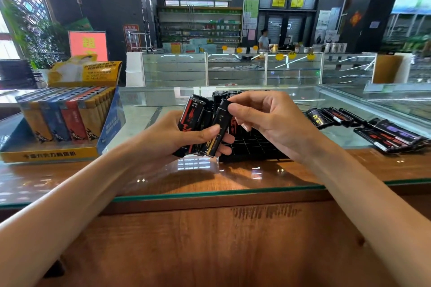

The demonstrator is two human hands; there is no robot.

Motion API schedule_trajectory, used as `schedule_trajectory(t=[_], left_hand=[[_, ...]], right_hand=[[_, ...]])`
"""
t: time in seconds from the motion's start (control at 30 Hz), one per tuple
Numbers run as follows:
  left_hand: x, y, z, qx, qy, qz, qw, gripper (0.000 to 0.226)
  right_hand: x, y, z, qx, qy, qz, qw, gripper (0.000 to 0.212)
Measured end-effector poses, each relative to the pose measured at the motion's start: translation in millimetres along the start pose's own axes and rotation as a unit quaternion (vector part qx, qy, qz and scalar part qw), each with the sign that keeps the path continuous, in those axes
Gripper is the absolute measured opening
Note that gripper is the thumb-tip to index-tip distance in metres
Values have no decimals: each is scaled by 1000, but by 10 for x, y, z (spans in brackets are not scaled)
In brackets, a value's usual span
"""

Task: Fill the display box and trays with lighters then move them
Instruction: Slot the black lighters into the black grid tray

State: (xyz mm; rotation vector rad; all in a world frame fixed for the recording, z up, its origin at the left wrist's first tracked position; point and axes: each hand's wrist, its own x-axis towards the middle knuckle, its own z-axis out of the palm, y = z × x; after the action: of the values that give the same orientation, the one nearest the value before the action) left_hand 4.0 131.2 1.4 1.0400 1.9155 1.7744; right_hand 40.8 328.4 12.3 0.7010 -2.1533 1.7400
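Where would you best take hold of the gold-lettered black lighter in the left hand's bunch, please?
By its top cap, coming from above and the right. The gold-lettered lighter stands nearly upright, its lower body wrapped by the left hand with thumb and fingers, so only the top end sticks out free. The right hand pinches it there.

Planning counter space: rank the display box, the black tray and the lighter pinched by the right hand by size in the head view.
1. display box
2. black tray, partly hidden, so less sure
3. lighter
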Motion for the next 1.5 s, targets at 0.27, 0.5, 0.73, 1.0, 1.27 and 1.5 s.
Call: schedule_trajectory(t=[0.27,0.5,0.73,1.0,1.27,1.5], left_hand=[[6,-38,-7,-31,54,-36,997,36],[30,-36,-45,-73,82,-46,993,26],[60,-63,-67,-65,110,-42,991,10],[56,-68,-84,-56,99,-37,993,17],[49,-72,-96,-49,98,-38,993,22],[28,-91,-89,-40,109,-11,993,31]], right_hand=[[38,-197,-463,-68,72,-24,995,8],[132,-172,-655,-282,138,-59,948,16],[164,-39,-519,-373,148,-78,912,10],[135,-57,-494,-419,157,-76,891,13],[131,-27,-497,-410,156,-64,896,15],[146,-26,-512,-468,141,-56,870,11]])
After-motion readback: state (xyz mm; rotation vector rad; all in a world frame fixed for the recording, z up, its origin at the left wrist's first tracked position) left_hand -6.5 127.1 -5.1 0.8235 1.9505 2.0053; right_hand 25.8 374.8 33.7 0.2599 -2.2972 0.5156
